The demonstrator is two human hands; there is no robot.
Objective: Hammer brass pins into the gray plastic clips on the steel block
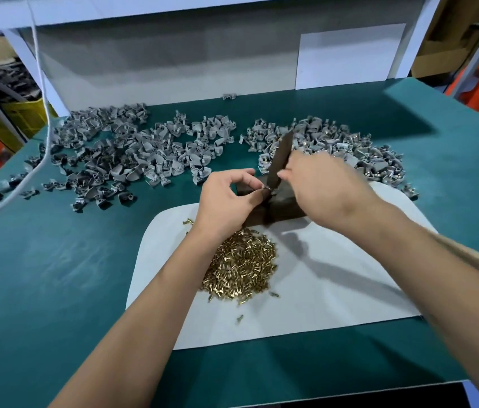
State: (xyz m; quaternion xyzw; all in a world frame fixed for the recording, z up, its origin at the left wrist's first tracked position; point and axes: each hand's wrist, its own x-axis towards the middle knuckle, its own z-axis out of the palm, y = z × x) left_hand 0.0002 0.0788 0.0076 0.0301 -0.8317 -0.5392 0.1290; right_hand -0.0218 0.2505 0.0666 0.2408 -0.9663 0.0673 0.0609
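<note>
Mid-strike: the left hand (226, 198) pinches a gray clip (266, 190) on the steel block (282, 206) while the right hand (323, 184) grips the hammer (281, 160); next, I judge, a square blow clear of the fingers.

Left grip (228, 198) pinching, right grip (323, 184) clenched.

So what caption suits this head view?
Left hand pinches a clip on the steel block; right hand holds the hammer.
</note>
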